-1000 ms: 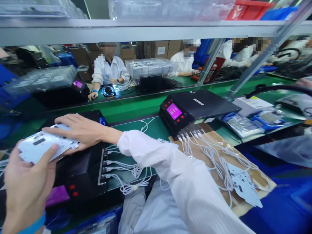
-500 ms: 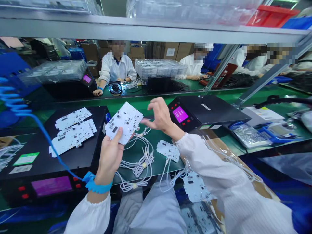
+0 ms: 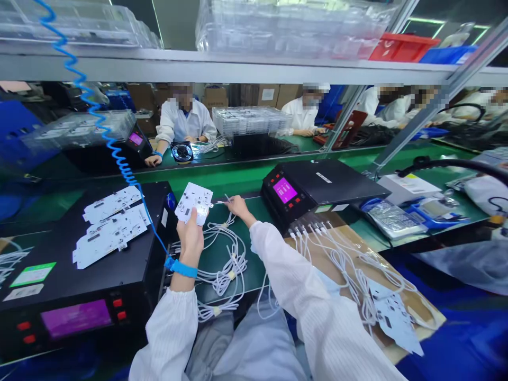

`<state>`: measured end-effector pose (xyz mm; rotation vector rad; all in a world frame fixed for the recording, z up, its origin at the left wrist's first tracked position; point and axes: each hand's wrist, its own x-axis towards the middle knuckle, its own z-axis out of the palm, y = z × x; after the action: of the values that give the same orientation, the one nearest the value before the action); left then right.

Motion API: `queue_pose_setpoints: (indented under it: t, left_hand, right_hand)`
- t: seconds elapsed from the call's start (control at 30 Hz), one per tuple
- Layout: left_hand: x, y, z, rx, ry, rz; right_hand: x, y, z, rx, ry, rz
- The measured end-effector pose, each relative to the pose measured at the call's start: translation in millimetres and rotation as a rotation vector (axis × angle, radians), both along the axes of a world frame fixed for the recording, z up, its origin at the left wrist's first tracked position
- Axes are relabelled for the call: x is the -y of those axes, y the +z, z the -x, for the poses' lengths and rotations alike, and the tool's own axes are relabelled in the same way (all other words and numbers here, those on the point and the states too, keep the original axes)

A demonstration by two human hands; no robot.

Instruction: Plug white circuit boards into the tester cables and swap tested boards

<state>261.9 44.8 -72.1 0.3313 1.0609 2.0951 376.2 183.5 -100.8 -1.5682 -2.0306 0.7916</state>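
Observation:
My left hand (image 3: 190, 233), with a blue wrist strap (image 3: 181, 267) on it, grips a white circuit board (image 3: 193, 200) by its lower edge, thumb on the face that shows. At the board's right edge, my right hand (image 3: 239, 207) pinches a thin white cable (image 3: 222, 201). The cable's end is at or against the board's edge connector; I cannot tell whether it is plugged in. Coiled white cables (image 3: 234, 262) lie on the green bench below. Several more white boards (image 3: 113, 233) rest on the black tester box (image 3: 51, 251) to the left.
A second black tester with a pink screen (image 3: 284, 190) stands on the right, white cables (image 3: 313, 230) running from its front over cardboard. A circuit board (image 3: 392, 317) lies at the lower right. The metal shelf (image 3: 238, 66) crosses overhead. A coiled blue cord (image 3: 119, 153) hangs at left. Co-workers sit opposite.
My right hand went from spread fingers to a pinch on a white cable, close to the board's right edge. The left hand still holds the board. The camera view has shifted.

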Motion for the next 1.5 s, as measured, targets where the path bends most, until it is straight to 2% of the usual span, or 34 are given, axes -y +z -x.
queue_pose_setpoints:
  t: [0.2,0.33,0.4,1.03,1.33,1.5]
  left_hand:
    - [-0.1,-11.4,12.9,0.039,0.033,-0.031]
    - [0.4,-11.8,18.1,0.042,0.032,-0.083]
    - [0.6,-11.8,18.7,0.038,0.023,-0.108]
    - [3.5,-11.8,17.1,0.022,-0.017,-0.156]
    - [1.5,-16.9,19.6,0.005,-0.027,-0.158]
    - [1.5,-14.7,19.7,-0.008,-0.019,-0.143]
  right_hand:
    - [31.2,-1.5,5.9,-0.289,0.181,-0.074]
    - [53.1,-0.6,6.2,-0.601,0.211,-0.117]
    - [58.7,-0.8,7.7,-0.671,0.202,-0.122]
    - [62.3,-0.4,5.8,-0.718,0.187,-0.061]
    - [57.2,5.8,0.0,-0.648,0.241,-0.096]
    - [53.8,8.0,-0.9,-0.620,0.264,-0.133]
